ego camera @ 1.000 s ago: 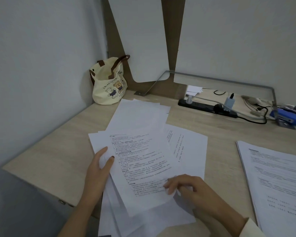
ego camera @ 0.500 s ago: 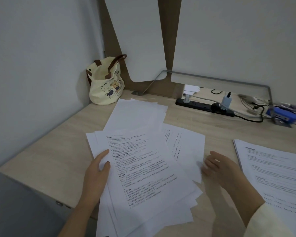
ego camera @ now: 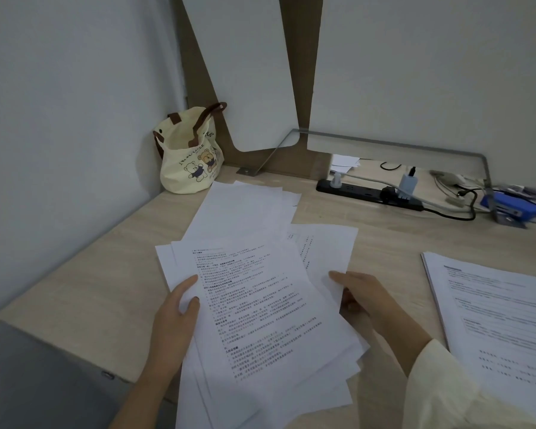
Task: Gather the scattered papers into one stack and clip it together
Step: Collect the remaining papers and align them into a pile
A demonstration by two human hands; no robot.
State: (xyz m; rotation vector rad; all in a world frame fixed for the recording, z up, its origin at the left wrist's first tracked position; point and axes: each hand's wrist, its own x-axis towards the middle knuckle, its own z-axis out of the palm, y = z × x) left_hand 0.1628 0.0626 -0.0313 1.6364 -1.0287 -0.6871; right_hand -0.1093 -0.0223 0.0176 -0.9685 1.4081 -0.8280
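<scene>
Paper sheets (ego camera: 260,305) pinched by left hand (ego camera: 174,317).

Desk (ego camera: 84,283) layout. A fanned pile of papers (ego camera: 260,311) lies at centre front, overhanging the near edge; the left hand (ego camera: 175,317) rests on its left side, the right hand (ego camera: 365,295) on its right. A second stack of sheets (ego camera: 495,311) lies well apart to the right. Behind: a tote bag (ego camera: 189,159) in the left corner, a power strip (ego camera: 369,193) at rear right.
</scene>
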